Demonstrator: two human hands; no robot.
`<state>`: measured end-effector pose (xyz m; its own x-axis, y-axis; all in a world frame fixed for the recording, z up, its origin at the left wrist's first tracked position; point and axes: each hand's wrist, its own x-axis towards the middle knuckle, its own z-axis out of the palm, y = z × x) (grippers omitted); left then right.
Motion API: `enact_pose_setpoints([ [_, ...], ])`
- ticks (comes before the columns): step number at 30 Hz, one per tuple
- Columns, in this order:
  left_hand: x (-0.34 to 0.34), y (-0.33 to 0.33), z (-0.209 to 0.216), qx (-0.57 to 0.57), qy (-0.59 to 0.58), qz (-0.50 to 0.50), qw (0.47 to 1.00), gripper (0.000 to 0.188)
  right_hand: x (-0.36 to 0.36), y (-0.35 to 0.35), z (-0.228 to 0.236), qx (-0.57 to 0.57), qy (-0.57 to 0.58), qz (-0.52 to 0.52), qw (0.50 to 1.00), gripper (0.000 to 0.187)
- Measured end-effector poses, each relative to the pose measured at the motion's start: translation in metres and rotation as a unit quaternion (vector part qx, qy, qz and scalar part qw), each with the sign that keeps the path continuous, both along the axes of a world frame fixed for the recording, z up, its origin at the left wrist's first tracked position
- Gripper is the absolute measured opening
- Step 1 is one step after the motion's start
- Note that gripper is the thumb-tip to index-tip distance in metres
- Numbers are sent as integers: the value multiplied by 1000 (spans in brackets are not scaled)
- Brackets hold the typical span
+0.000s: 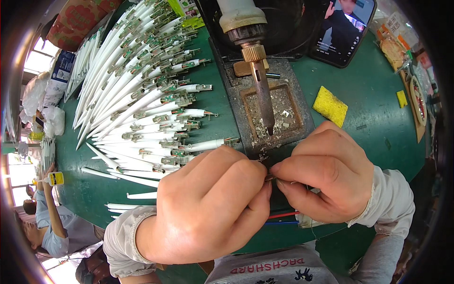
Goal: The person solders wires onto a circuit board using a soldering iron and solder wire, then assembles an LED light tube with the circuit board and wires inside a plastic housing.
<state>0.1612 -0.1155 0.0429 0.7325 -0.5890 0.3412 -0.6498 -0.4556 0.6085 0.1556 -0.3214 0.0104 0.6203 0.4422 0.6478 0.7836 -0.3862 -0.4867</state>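
Observation:
My left hand (pixel 208 203) and my right hand (pixel 326 173) meet at the fingertips, just below the tip of a soldering iron (pixel 264 90). Both are closed in a pinch on something small and dark that the fingers mostly hide; a thin wire strand shows by the right fingertips. The iron points down over a grimy metal tray (pixel 243 111) with solder crumbs in it, apart from my hands. To the left lies a large fanned pile of white pen-shaped tubes (pixel 127 102) with green circuit boards at their ends. Red and blue wires (pixel 283 215) pass beneath my right hand.
A yellow sponge (pixel 330 106) lies right of the tray, below a phone (pixel 341 31) playing a video. A patterned box (pixel 78 21) stands at the far left. Another person (pixel 56 222) sits at the left, near a yellow-labelled bottle (pixel 55 178).

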Motion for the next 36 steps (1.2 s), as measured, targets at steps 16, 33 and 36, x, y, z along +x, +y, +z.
enact_pose_setpoints([
  [16, 4, 7, 11, -4, 111, -31, 993, 24, 3, -6, -2, -42, -96, 49, 993, 35],
  [33, 15, 12, 16, -13, 382, -9, 924, 16, 13, -16, 11, 11, 193, 77, 978, 20],
  [36, 16, 10, 15, -17, 386, 23, 922, 15, 11, -18, 18, 65, 323, 57, 942, 17],
])
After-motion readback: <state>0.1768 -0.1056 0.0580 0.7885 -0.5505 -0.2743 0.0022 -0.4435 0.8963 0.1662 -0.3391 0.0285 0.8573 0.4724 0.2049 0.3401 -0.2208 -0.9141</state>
